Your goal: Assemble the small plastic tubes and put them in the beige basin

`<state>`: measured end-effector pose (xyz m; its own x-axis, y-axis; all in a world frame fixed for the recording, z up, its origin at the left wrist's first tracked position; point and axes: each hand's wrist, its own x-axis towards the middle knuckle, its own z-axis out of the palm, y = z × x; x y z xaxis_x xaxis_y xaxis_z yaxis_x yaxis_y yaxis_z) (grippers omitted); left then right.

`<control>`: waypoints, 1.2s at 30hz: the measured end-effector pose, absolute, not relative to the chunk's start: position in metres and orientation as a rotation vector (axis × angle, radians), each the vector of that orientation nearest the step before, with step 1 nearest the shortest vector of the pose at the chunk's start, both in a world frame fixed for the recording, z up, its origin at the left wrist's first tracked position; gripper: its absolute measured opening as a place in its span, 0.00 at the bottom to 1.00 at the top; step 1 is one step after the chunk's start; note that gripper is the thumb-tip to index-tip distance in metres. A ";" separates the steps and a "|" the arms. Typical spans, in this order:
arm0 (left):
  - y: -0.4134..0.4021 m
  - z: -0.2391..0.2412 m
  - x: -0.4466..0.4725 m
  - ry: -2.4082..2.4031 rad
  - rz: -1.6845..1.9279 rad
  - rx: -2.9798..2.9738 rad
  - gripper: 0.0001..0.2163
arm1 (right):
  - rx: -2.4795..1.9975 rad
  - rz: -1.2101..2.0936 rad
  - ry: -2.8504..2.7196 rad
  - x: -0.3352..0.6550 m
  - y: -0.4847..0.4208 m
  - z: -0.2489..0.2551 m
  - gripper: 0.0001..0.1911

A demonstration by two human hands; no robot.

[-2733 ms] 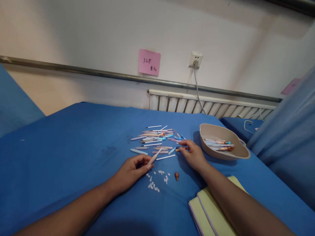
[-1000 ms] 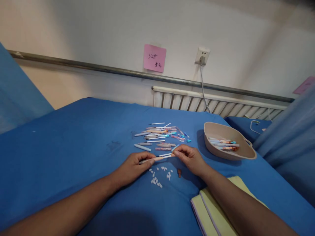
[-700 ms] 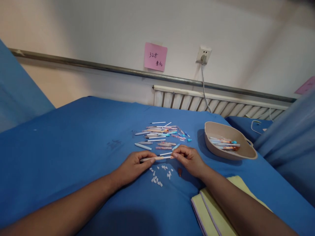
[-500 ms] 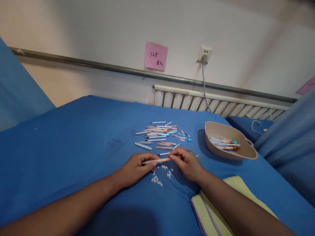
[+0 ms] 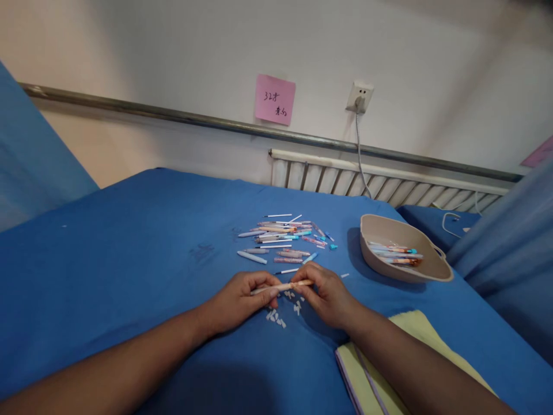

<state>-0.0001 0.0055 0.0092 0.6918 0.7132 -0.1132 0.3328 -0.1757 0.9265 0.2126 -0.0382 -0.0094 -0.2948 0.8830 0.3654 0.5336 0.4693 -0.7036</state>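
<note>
Between my two hands lies a pale orange pen (image 5: 283,287), held nearly level just above the blue cloth. My left hand (image 5: 246,294) is closed around its left part, thumb in front. With thumb and fingers my right hand (image 5: 324,291) grips the orange right end. Just below the pen several small white pieces (image 5: 275,317) are scattered on the cloth. Beyond my hands is a loose group of pen barrels (image 5: 276,229), white refills (image 5: 276,246) and small blue parts (image 5: 332,246).
A beige basket (image 5: 406,230) with several pens inside stands at the right. A folded yellow towel (image 5: 415,328) lies under my right forearm. Blue cloth (image 5: 129,248) covers the table, which reaches to a wall with a radiator (image 5: 319,178) and a plugged socket (image 5: 360,97).
My right hand has shifted its grip along the pen's right end, and more of the orange end now shows past the fingertips. My left hand has barely moved.
</note>
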 end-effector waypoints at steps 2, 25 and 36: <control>0.004 0.011 0.000 0.831 0.417 1.800 0.11 | -1.181 0.585 -1.988 0.212 -0.039 -0.009 0.04; 0.007 -0.002 0.007 0.881 0.500 1.451 0.14 | -1.181 0.412 -2.019 0.210 -0.043 -0.008 0.06; 0.008 -0.002 0.006 0.883 0.535 1.480 0.12 | -1.147 0.429 -2.003 0.210 -0.044 -0.007 0.06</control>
